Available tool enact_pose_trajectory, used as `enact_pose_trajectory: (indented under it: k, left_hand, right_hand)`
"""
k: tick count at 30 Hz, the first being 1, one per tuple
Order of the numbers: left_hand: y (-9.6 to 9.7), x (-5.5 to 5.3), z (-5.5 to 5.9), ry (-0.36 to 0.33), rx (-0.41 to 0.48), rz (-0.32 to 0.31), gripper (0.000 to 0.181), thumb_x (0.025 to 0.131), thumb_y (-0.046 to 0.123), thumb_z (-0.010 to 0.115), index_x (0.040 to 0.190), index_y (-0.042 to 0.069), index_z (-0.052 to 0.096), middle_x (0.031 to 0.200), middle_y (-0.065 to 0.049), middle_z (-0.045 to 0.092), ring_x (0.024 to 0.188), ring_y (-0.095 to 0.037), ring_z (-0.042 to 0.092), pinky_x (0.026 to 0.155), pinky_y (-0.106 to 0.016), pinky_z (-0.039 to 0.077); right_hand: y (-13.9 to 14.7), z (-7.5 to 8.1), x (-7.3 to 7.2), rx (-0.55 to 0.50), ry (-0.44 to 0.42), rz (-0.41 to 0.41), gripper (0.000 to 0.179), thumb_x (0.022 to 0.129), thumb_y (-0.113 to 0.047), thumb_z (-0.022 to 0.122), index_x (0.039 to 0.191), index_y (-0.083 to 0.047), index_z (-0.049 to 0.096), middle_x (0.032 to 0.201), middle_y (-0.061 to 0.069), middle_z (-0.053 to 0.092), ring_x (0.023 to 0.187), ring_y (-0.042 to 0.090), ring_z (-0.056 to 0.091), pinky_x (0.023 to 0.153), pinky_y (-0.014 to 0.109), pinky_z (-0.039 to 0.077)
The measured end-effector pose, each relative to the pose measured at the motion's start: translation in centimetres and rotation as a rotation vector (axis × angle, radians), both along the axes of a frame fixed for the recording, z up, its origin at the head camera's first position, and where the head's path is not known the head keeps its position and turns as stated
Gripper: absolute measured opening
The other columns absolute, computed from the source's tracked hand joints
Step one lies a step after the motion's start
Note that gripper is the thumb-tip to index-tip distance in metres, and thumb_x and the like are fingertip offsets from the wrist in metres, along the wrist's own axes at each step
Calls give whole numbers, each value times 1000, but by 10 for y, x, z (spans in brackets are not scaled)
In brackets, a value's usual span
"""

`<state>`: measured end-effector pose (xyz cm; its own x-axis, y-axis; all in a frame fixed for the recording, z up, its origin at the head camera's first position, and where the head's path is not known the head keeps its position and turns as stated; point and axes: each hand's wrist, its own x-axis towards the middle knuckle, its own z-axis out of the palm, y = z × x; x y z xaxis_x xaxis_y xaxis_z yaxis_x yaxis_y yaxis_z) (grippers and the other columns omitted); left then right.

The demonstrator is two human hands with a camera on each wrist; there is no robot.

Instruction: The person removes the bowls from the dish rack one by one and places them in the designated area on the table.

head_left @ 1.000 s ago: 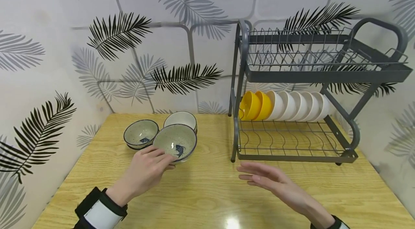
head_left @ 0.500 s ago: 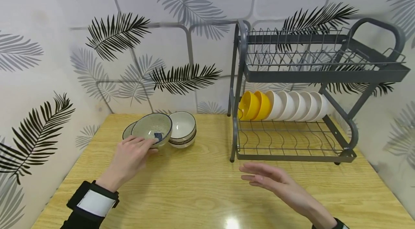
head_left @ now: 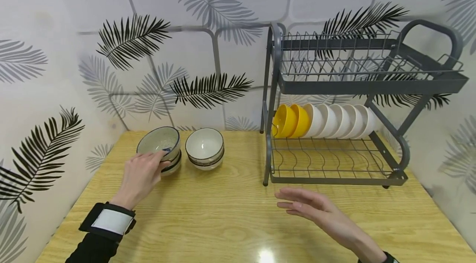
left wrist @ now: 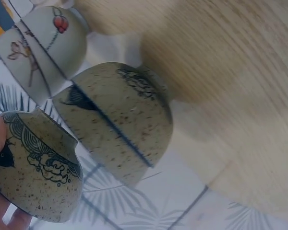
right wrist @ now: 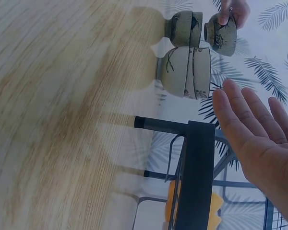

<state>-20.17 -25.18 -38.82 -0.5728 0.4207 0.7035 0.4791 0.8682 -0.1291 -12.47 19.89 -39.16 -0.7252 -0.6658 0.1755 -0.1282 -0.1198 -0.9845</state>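
My left hand (head_left: 139, 174) pinches the rim of a speckled greenish-grey bowl (head_left: 157, 139) with a dark rim and a blue fish inside. In the head view this bowl overlaps a stack of matching speckled bowls (head_left: 174, 166). The right wrist view shows a gap between the held bowl (right wrist: 223, 37) and the stack (right wrist: 181, 29) under it. Thumb and fingertips lie on opposite faces of the held bowl (left wrist: 43, 175) in the left wrist view. Just right of it stands a stack of white bowls (head_left: 204, 147) with dark rims. My right hand (head_left: 316, 211) hovers over the table, fingers extended, holding nothing.
A dark grey two-tier dish rack (head_left: 338, 181) stands at the right. On its lower tier, yellow bowls (head_left: 284, 121) and several white bowls (head_left: 334, 121) lean in a row. The wooden table (head_left: 223, 213) meets a leaf-patterned wall (head_left: 238, 60) behind.
My left hand has carried the speckled bowl left, from in front of the white stack to over the other speckled bowls. The right hand stays almost in place.
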Motion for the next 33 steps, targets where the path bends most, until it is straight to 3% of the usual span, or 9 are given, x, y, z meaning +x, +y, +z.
enact_pose_trajectory:
  k: [9, 16, 25, 33]
  left_hand:
    - [-6, -15, -13, -53, 13, 58, 17, 79, 10, 74, 92, 2, 66, 54, -9, 59, 47, -29, 56, 39, -42, 47]
    - [-9, -23, -22, -72, -6, 79, 13, 77, 5, 73, 87, 5, 63, 54, -10, 59, 46, -31, 56, 36, -42, 44]
    - [-11, -25, -26, -89, 5, 93, 14, 82, 12, 70, 93, 4, 68, 56, -10, 61, 46, -31, 56, 33, -42, 43]
    - [-12, -24, -29, -103, 10, 97, 11, 85, 15, 68, 87, 5, 65, 50, -6, 52, 42, -27, 52, 31, -39, 39]
  right_hand:
    - [2, -2, 0, -30, -16, 9, 40, 104, 1, 32, 143, 5, 38, 144, 34, 34, 126, 40, 41, 105, 30, 43]
    - [2, -3, 1, -36, -31, 15, 40, 104, 1, 32, 143, 5, 37, 144, 32, 36, 127, 40, 41, 105, 31, 43]
    - [1, -3, 0, -41, -36, 26, 40, 104, 0, 32, 144, 5, 36, 145, 33, 34, 127, 40, 40, 105, 30, 43]
    - [0, -5, 0, -41, -37, 19, 40, 104, 0, 31, 144, 4, 36, 144, 32, 35, 127, 39, 42, 104, 31, 44]
